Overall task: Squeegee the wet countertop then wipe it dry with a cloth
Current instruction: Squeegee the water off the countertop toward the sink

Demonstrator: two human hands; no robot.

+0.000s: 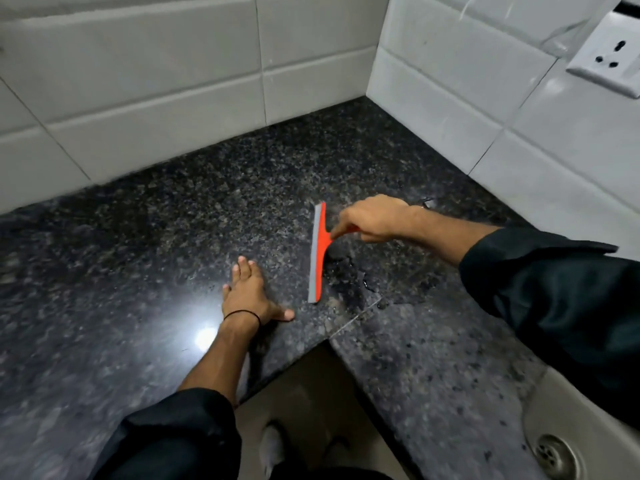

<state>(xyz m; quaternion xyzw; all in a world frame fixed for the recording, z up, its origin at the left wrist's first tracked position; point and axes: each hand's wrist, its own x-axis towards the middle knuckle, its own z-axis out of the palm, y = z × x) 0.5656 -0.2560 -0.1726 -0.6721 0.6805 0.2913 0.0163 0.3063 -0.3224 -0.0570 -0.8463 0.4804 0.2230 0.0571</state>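
An orange squeegee (318, 252) with a grey rubber blade stands on the dark speckled granite countertop (173, 230), blade edge down and running near to far. My right hand (372, 220) grips its handle from the right, fingers curled round it. Puddles of water (349, 278) lie on the stone just right of the blade. My left hand (247, 296) rests flat on the counter to the blade's left, fingers straight, a black band on the wrist. No cloth is in view.
White tiled walls (145, 98) meet in a corner behind the counter. A white socket plate (609, 60) sits on the right wall. A sink with a metal drain (557, 455) is at the bottom right. The counter's inner corner edge (325, 341) opens onto the floor.
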